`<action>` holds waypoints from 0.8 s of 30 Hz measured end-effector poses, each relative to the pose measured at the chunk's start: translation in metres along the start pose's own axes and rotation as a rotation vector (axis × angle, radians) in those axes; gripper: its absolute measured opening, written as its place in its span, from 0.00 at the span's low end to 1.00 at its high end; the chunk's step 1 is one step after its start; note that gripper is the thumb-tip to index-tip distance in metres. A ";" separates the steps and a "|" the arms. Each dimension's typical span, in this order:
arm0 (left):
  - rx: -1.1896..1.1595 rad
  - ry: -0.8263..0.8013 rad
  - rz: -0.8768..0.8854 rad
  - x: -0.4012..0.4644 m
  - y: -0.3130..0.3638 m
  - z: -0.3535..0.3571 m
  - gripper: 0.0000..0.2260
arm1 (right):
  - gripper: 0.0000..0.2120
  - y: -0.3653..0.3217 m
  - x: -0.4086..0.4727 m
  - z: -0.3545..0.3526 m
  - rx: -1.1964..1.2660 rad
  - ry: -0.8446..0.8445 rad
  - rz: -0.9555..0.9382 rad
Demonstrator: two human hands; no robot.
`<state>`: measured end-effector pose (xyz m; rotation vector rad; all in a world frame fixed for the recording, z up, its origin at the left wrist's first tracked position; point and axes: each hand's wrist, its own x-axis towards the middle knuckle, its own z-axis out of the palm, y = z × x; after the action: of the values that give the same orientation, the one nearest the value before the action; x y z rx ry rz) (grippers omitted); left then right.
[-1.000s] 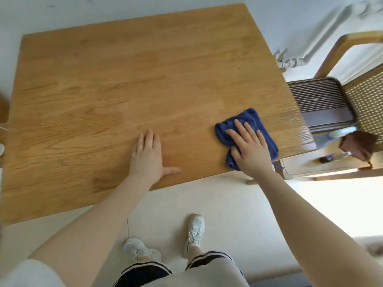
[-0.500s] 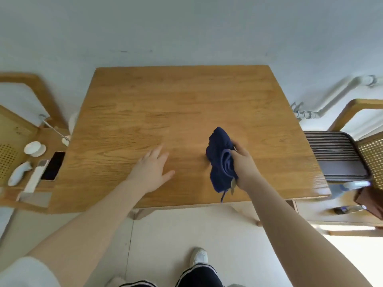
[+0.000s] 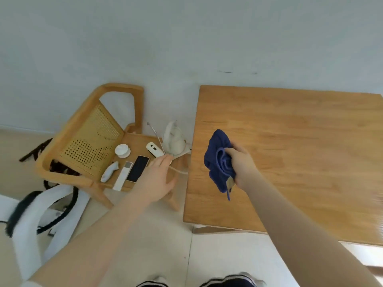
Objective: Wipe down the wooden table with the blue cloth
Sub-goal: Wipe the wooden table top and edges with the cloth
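Head view shows the right hand [image 3: 241, 165] gripping the bunched dark blue cloth [image 3: 219, 160], lifted above the left part of the light wooden table [image 3: 310, 152]. The left hand [image 3: 157, 179] hangs with relaxed fingers and empty beside the table. No wiping contact now; I judge the wiping is paused or finished.

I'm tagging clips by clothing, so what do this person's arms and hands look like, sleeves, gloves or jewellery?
Both forearms are bare right up to the wrist. The left hand and the right hand wear no gloves, and no rings, watch or bracelet show. A bit of white fabric, probably a short sleeve, shows on the left upper arm at the lower frame edge. No right sleeve is in view.
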<state>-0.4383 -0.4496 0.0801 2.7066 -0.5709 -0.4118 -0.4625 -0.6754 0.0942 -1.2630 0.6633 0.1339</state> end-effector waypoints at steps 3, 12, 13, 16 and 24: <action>0.017 -0.046 0.067 0.026 -0.022 -0.016 0.27 | 0.12 -0.005 0.011 0.026 0.026 0.057 0.008; -0.124 -0.183 0.065 0.148 -0.029 -0.025 0.26 | 0.18 -0.044 0.087 0.036 -0.251 0.280 -0.061; -0.138 -0.191 0.074 0.162 -0.029 -0.024 0.26 | 0.18 -0.050 0.097 0.039 -0.309 0.272 -0.121; -0.153 -0.197 0.109 0.208 -0.035 -0.026 0.26 | 0.19 -0.065 0.124 0.054 -0.550 0.278 -0.294; -0.337 -0.199 0.141 0.332 -0.079 -0.032 0.23 | 0.22 -0.042 0.247 0.109 -1.579 0.288 -0.530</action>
<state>-0.1097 -0.5164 0.0098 2.3047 -0.6744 -0.6776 -0.2024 -0.6532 0.0141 -2.9766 0.3583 0.0066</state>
